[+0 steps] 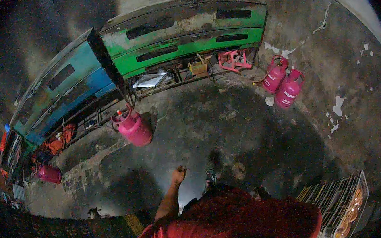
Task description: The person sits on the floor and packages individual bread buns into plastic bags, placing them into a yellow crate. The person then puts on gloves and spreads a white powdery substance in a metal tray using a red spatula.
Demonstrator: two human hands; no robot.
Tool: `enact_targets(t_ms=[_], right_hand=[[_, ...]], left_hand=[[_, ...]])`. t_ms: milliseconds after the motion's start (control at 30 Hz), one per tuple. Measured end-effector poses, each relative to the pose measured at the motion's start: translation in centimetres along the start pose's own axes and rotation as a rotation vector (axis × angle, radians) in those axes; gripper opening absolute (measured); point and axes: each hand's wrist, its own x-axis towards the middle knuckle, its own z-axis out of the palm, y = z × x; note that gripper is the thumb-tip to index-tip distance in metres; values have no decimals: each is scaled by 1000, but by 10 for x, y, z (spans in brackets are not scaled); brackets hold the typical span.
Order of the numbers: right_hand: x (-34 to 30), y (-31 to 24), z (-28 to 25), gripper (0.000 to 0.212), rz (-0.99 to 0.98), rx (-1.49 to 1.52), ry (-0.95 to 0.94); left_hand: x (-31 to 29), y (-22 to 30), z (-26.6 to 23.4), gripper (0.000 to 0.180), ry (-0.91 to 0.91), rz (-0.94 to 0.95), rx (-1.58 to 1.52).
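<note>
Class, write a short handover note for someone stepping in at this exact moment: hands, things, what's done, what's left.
Left hand: hangs over the floor with nothing visible in it; fingers too blurred to read.
Right hand: out of view.
The nearest pink gas cylinder stands upright below the green counter, untouched. The wire rack with baked goods is at lower right.
Done: nothing visibly handled.
Left: everything.

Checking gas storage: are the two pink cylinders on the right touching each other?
Cannot tell: in the head view the two pink cylinders overlap, hiding any gap.
</note>
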Motion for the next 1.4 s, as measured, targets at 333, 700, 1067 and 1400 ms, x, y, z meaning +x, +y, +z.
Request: enact_targets(t_ms=[333, 700, 1067, 1400], right_hand=[[152, -361, -87, 19, -370, -68, 50], [272, -664, -116, 20, -544, -139, -15], [280, -895, -322, 21, -783, -67, 335], [307, -1409, -715, 22, -1716, -682, 1579]], left_hand=[[94, -74, 25, 48, -305, -466, -82], [465, 35, -83, 48, -15, -129, 105], [835, 301, -176, 44, 207, 461, -223], [922, 581, -35, 28, -33, 695, -361]])
